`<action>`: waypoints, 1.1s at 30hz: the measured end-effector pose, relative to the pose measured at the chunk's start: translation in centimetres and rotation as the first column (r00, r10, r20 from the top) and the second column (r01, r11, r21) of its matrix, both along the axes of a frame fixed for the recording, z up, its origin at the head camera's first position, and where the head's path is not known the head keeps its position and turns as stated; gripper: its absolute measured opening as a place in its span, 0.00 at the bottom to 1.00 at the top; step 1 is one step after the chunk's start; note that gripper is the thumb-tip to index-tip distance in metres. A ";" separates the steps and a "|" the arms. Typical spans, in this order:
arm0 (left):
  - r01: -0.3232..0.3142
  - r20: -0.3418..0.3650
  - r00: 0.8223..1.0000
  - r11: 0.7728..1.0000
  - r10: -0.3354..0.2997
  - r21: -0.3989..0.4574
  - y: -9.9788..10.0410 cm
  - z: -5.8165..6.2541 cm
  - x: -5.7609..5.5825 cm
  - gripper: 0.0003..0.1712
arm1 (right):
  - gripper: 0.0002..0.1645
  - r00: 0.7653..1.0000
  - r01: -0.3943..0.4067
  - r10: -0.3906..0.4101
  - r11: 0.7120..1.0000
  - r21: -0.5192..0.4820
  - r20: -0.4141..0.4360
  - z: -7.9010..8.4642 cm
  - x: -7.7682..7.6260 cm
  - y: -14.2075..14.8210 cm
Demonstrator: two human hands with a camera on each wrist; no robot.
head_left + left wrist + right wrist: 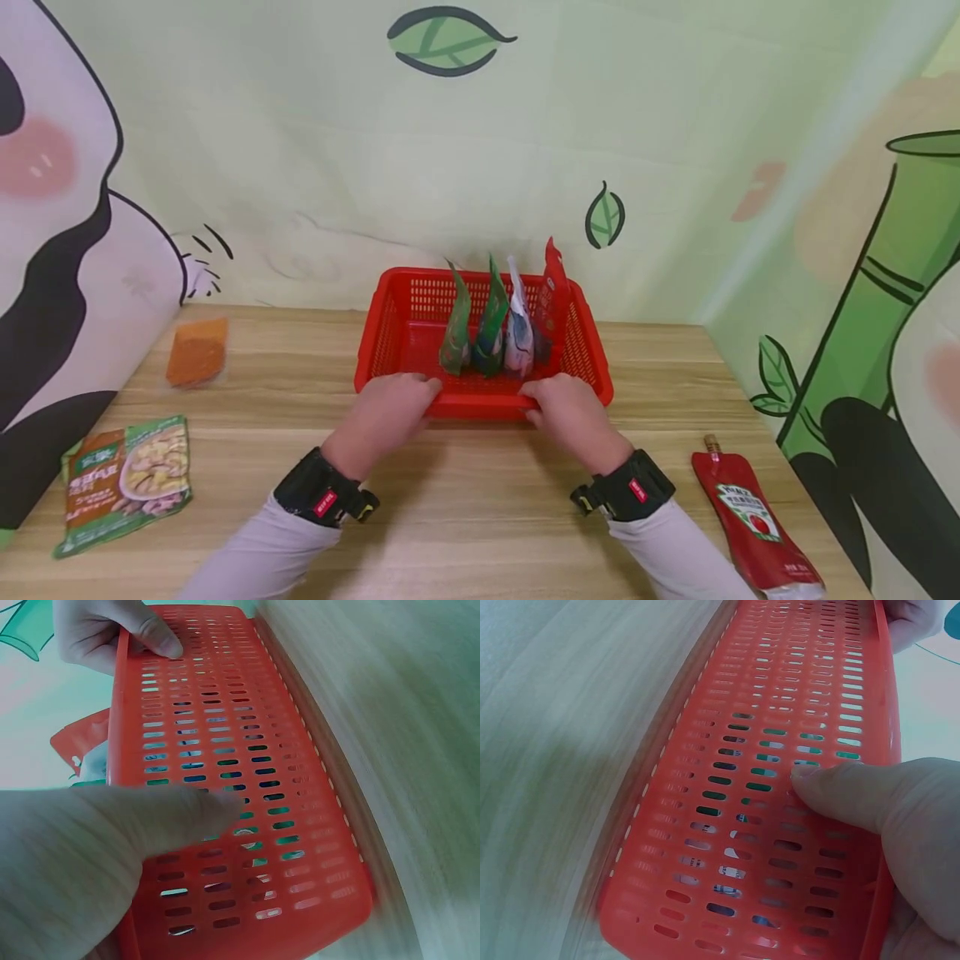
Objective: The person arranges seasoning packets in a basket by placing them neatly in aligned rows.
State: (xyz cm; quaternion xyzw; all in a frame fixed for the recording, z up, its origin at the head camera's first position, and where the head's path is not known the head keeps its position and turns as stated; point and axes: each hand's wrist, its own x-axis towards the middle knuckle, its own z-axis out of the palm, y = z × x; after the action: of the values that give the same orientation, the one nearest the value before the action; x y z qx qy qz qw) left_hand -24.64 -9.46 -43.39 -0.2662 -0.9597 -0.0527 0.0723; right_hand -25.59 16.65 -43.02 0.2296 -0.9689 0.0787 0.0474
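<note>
One red basket (480, 407), near the middle of the wooden table (480, 517), at its far part. Stretches left to right along its long axis, with one slotted long side facing the person and the other facing the backdrop (300, 125). Opens upward. Held by the near rim on both sides of its centre, gripped farther left by the left hand (386, 417) and farther right by the right hand (573, 417). Grasped with each thumb against the outside of the near wall, as seen from both wrists, and with the other fingers behind the rim, mostly hidden.

Inside, four packets, upright in a row from the middle toward the right: a light green packet (455, 333), a dark green packet (491, 333), a white packet (519, 333) and a red packet (553, 308), all with tops above the rim. Visible from the wrists only in slivers through the slots.

Close behind the far long side, the backdrop, as a barrier there. On the near side, two pale sleeves and two black wristbands, angled in toward the rim.

Well apart to the left, an orange packet (197, 354) toward the far edge, and nearer, a green and brown bag (127, 483) with a bowl of food printed on it. Well apart to the right, a red pouch (757, 521), lying flat and aslant, with its spout pointing away from the person and slightly left.
</note>
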 end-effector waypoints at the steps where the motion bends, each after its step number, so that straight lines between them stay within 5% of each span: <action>1: -0.001 -0.007 1.000 1.000 0.001 0.000 0.0 -0.1 0.0 0.12 | 0.09 1.000 -0.001 0.001 1.000 0.001 -0.002 0.0 0.0 0.0; 21: -0.043 -0.036 0.999 0.997 0.041 -0.059 0.4 0.1 -0.5 0.14 | 0.09 1.000 -0.020 0.020 0.999 -0.026 -0.022 -0.2 0.2 0.1; 26: -0.029 -0.033 0.999 0.999 0.027 -0.034 0.6 0.1 -0.5 0.15 | 0.21 1.000 0.002 -0.002 0.987 -0.160 0.000 0.0 1.1 1.3; 33: -0.031 -0.067 0.997 0.998 0.027 -0.060 0.6 0.2 -0.3 0.14 | 0.37 0.994 0.106 -0.111 0.979 -0.176 -0.018 1.0 3.4 4.2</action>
State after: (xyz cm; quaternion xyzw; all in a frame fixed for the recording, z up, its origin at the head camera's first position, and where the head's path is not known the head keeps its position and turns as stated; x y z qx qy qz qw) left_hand -24.96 -8.91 -43.16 -0.2561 -0.9617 -0.0136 0.0963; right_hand -22.14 20.90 -42.02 0.1725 -0.9687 0.1573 0.0849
